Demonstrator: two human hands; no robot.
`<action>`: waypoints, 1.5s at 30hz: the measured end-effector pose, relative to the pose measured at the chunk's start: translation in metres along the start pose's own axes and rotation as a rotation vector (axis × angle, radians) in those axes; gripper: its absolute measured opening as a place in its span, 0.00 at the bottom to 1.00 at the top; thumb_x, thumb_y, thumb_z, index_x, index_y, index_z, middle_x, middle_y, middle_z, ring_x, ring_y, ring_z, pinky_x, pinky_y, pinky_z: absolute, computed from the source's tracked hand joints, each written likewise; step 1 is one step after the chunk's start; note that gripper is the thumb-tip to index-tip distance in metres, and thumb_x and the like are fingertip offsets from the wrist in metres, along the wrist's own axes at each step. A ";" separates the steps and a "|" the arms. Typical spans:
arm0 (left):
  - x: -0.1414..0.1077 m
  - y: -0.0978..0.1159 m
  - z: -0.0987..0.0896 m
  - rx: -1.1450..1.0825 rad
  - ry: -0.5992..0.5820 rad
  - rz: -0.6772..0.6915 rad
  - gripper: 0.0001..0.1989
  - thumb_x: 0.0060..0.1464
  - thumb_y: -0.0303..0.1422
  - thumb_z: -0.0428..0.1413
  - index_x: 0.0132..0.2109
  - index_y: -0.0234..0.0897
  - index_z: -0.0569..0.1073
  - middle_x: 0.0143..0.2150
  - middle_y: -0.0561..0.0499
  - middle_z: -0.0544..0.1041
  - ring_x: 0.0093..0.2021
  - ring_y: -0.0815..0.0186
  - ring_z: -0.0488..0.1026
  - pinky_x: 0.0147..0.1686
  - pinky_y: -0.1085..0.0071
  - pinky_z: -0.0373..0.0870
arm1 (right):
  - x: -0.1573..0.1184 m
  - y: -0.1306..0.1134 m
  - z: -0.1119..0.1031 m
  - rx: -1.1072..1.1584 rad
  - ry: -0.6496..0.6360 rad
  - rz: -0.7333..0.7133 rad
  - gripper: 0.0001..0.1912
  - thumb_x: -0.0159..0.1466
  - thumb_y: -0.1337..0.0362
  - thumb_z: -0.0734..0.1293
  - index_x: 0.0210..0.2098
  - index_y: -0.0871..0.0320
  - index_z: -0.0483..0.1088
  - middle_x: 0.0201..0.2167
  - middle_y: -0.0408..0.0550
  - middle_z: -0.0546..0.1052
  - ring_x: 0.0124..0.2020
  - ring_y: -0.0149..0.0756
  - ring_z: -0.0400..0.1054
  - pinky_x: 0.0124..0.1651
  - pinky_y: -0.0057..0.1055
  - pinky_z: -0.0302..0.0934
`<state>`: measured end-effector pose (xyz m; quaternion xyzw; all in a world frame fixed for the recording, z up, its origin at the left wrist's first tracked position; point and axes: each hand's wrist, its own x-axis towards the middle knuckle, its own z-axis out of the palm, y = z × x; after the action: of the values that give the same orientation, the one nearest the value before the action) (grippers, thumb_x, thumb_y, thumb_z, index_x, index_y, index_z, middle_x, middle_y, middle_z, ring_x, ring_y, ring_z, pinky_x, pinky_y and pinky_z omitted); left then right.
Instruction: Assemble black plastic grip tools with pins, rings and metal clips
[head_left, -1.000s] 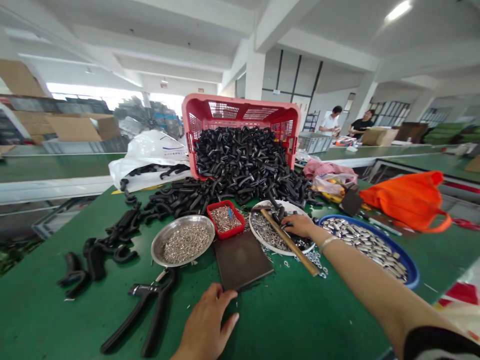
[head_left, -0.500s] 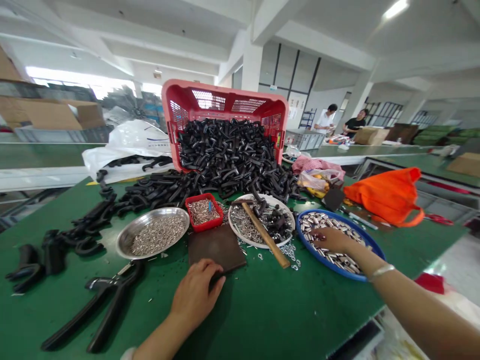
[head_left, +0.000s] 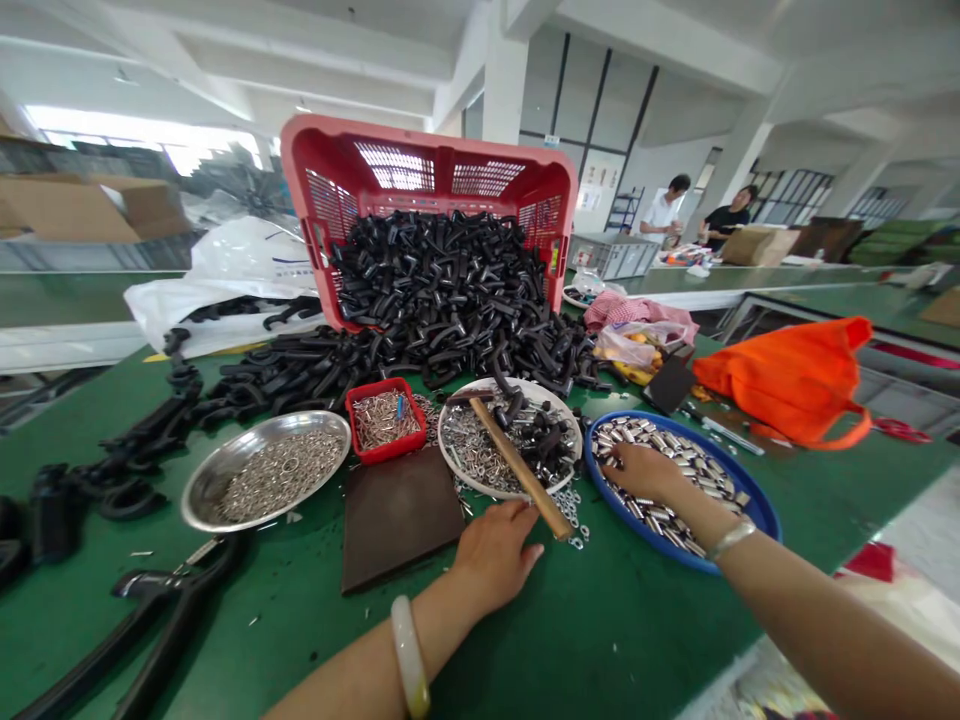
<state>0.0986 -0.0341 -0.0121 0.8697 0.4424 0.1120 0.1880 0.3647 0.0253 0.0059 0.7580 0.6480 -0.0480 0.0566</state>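
Observation:
My left hand (head_left: 496,552) is open, fingers stretched toward the wooden handle of a hammer (head_left: 517,465) and thumb apart. The hammer lies across a white plate (head_left: 574,462) of small metal parts and black pieces. My right hand (head_left: 639,472) reaches into a blue tray (head_left: 766,525) full of short silver metal cylinders (head_left: 679,450). Its fingers are curled down among them; whatever they grip is hidden. Left of my left hand, a dark flat block (head_left: 401,520) lies on the green table (head_left: 585,640).
A metal dish (head_left: 266,470) and a red box (head_left: 384,420) hold small metal pieces. Behind, black handles spill from a red basket (head_left: 431,140). A black two-handled tool (head_left: 161,610) lies at left, an orange bag (head_left: 787,385) at right. Two people are in the background.
My left hand has left the dark block's edge and moved right toward the hammer handle. My right hand stays in the blue tray, slightly shifted. The view has turned a little.

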 end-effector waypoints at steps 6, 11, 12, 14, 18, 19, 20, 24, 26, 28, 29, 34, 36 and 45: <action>0.025 0.008 0.000 0.147 0.013 -0.102 0.15 0.55 0.33 0.45 0.49 0.44 0.65 0.38 0.50 0.74 0.39 0.61 0.71 0.37 0.66 0.67 | 0.012 -0.004 -0.003 0.003 -0.027 0.112 0.21 0.50 0.58 0.63 0.43 0.59 0.66 0.40 0.59 0.74 0.40 0.50 0.68 0.35 0.38 0.60; 0.027 0.014 0.011 0.198 0.045 -0.092 0.18 0.53 0.39 0.49 0.51 0.43 0.63 0.39 0.49 0.73 0.37 0.61 0.72 0.33 0.67 0.68 | 0.006 0.000 -0.002 0.055 -0.022 0.118 0.21 0.49 0.60 0.64 0.43 0.56 0.67 0.41 0.55 0.74 0.42 0.48 0.68 0.37 0.37 0.60; 0.027 0.015 0.014 0.199 0.064 -0.100 0.18 0.53 0.38 0.49 0.51 0.43 0.63 0.39 0.49 0.74 0.36 0.60 0.73 0.32 0.67 0.68 | 0.005 0.000 -0.001 0.072 -0.020 0.116 0.20 0.50 0.59 0.64 0.42 0.55 0.67 0.41 0.55 0.74 0.42 0.48 0.67 0.37 0.37 0.60; 0.029 0.018 0.020 0.211 0.094 -0.111 0.15 0.53 0.36 0.50 0.49 0.42 0.64 0.38 0.48 0.74 0.35 0.60 0.73 0.31 0.68 0.68 | 0.004 -0.002 0.001 0.108 -0.013 0.116 0.18 0.50 0.59 0.64 0.40 0.56 0.69 0.42 0.56 0.73 0.44 0.49 0.66 0.39 0.39 0.59; 0.034 0.021 0.025 0.263 0.112 -0.089 0.11 0.55 0.32 0.47 0.46 0.37 0.66 0.34 0.46 0.75 0.33 0.58 0.74 0.29 0.66 0.69 | 0.008 -0.003 -0.001 0.223 0.016 0.143 0.13 0.46 0.66 0.67 0.32 0.62 0.72 0.39 0.62 0.74 0.43 0.54 0.66 0.40 0.42 0.58; 0.035 0.021 0.025 0.277 0.107 -0.073 0.11 0.56 0.30 0.46 0.46 0.35 0.66 0.34 0.45 0.74 0.32 0.58 0.74 0.28 0.66 0.69 | 0.008 0.000 -0.004 0.268 0.024 0.141 0.11 0.46 0.68 0.67 0.30 0.63 0.72 0.38 0.61 0.74 0.42 0.52 0.67 0.39 0.41 0.58; 0.034 0.021 0.025 0.287 0.097 -0.047 0.12 0.56 0.28 0.44 0.46 0.34 0.66 0.34 0.44 0.74 0.32 0.58 0.74 0.29 0.66 0.69 | 0.007 0.003 -0.007 0.322 0.032 0.133 0.10 0.46 0.68 0.67 0.29 0.62 0.73 0.36 0.60 0.75 0.40 0.50 0.67 0.38 0.38 0.59; 0.032 0.020 0.021 0.295 0.003 0.090 0.14 0.54 0.22 0.42 0.44 0.34 0.68 0.38 0.42 0.73 0.35 0.58 0.73 0.32 0.64 0.69 | -0.004 0.013 -0.014 0.596 0.064 0.083 0.14 0.54 0.61 0.63 0.37 0.61 0.71 0.34 0.54 0.76 0.31 0.36 0.68 0.28 0.28 0.59; 0.032 0.020 0.017 0.289 -0.039 0.098 0.15 0.53 0.20 0.42 0.43 0.32 0.69 0.39 0.40 0.72 0.35 0.56 0.73 0.31 0.62 0.70 | -0.016 0.011 -0.014 0.724 0.056 0.044 0.18 0.58 0.58 0.59 0.43 0.59 0.68 0.35 0.51 0.76 0.26 0.30 0.66 0.22 0.25 0.56; 0.035 0.021 0.014 0.274 -0.064 0.089 0.15 0.52 0.20 0.41 0.43 0.30 0.70 0.39 0.39 0.72 0.35 0.56 0.73 0.31 0.62 0.70 | -0.029 0.001 -0.012 0.978 0.002 -0.012 0.18 0.57 0.57 0.61 0.44 0.57 0.66 0.36 0.49 0.76 0.22 0.26 0.64 0.18 0.22 0.52; 0.037 0.022 0.012 0.264 -0.072 0.085 0.15 0.52 0.20 0.42 0.42 0.30 0.70 0.39 0.39 0.73 0.36 0.56 0.73 0.31 0.63 0.70 | -0.036 -0.006 -0.012 1.159 -0.039 -0.040 0.17 0.55 0.58 0.64 0.43 0.57 0.66 0.35 0.49 0.76 0.21 0.25 0.63 0.17 0.21 0.51; 0.041 0.028 0.005 0.206 -0.108 0.043 0.13 0.53 0.25 0.44 0.42 0.30 0.71 0.37 0.38 0.74 0.37 0.55 0.73 0.34 0.63 0.69 | -0.068 -0.046 -0.019 1.811 -0.200 -0.122 0.15 0.48 0.65 0.72 0.34 0.59 0.68 0.28 0.45 0.75 0.20 0.21 0.62 0.16 0.16 0.47; 0.035 0.023 0.003 0.176 -0.104 0.030 0.12 0.53 0.27 0.46 0.41 0.30 0.71 0.38 0.38 0.74 0.37 0.56 0.73 0.35 0.64 0.68 | -0.076 -0.059 -0.021 1.840 -0.211 -0.154 0.17 0.47 0.65 0.72 0.37 0.59 0.68 0.28 0.44 0.74 0.21 0.22 0.62 0.16 0.16 0.49; 0.004 -0.030 -0.014 -0.816 0.204 -0.351 0.12 0.50 0.41 0.51 0.32 0.35 0.69 0.27 0.52 0.70 0.24 0.72 0.65 0.23 0.76 0.58 | -0.083 -0.114 0.001 1.587 -0.058 -0.207 0.19 0.47 0.57 0.72 0.31 0.59 0.62 0.13 0.33 0.63 0.12 0.21 0.54 0.12 0.18 0.46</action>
<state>0.0740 -0.0118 -0.0120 0.6208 0.5190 0.3289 0.4869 0.2397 -0.0381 0.0139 0.5066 0.4859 -0.5193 -0.4874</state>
